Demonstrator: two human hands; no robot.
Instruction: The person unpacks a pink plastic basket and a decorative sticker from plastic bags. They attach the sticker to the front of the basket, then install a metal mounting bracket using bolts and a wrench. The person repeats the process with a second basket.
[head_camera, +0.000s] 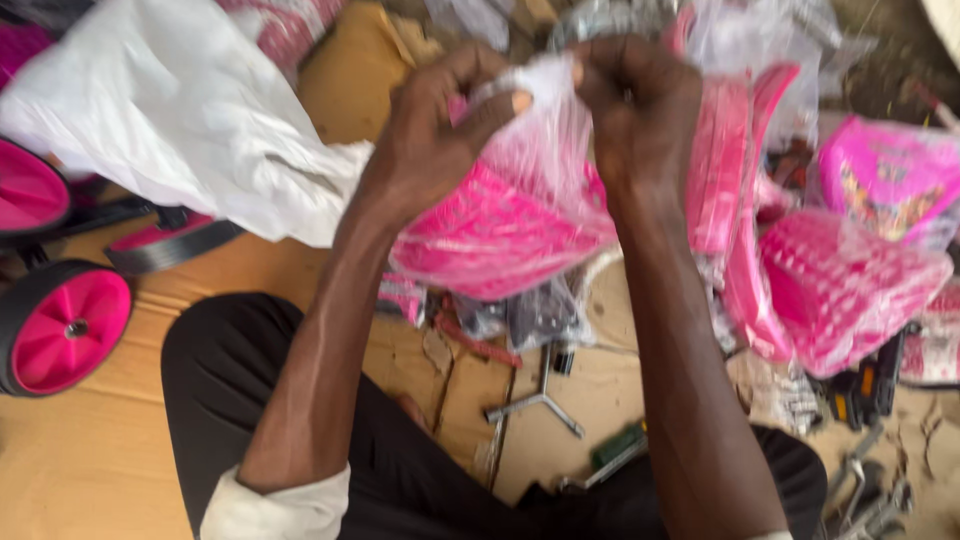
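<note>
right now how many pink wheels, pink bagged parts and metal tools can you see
pink wheels: 2, the near wheel and the far wheel
pink parts in clear bags: 4, the held part, curved part, basket part, printed part
metal tools: 1, cross wrench
total: 7

This looks like a small assembly workshop for children's bicycles or ride-on toys: flattened cardboard covers the floor, pink training wheels lie at the left, plastic-wrapped pink parts pile up on the right, and a metal wrench lies among loose hardware
</note>
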